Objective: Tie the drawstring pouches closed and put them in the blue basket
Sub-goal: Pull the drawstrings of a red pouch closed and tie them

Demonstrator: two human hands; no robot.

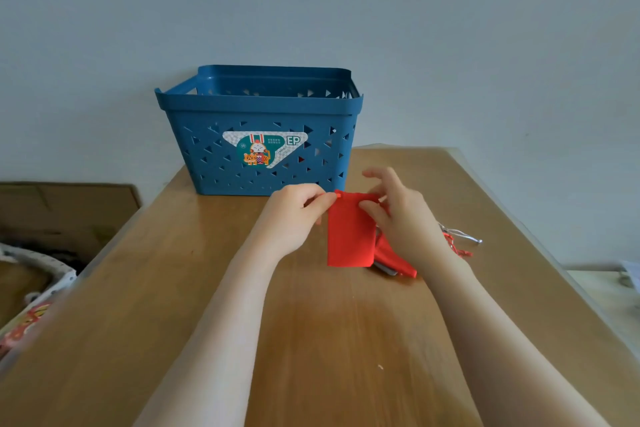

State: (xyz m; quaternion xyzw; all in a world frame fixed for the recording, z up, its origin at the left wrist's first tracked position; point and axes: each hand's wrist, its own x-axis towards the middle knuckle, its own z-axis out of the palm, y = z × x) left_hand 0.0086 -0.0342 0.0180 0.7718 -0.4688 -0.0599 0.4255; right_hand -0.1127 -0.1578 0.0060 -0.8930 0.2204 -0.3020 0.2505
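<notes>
1. Both of my forearms reach forward over the desk (332,340) from its near edge, toward the middle.
2. My left hand (298,215) pinches the cord at the top left corner of a red pouch (349,232), thumb and forefinger pressed together on it.
3. My right hand (401,215) pinches the pouch's top right corner, its other fingers loosely spread above.
4. That pouch is held by its top edge between my two hands, its lower end down at the desk, toward the far edge.
5. Just beside it, under my right wrist, a second red pouch (394,258) lies flat on the desk over something grey I cannot make out.
6. Loose red and white cords (460,239) trail out near the right edge of the desk.
7. At the far left corner stands the blue basket (263,152), upright, a sticker on its near wall, well apart from the pouches; I cannot see its floor.
</notes>
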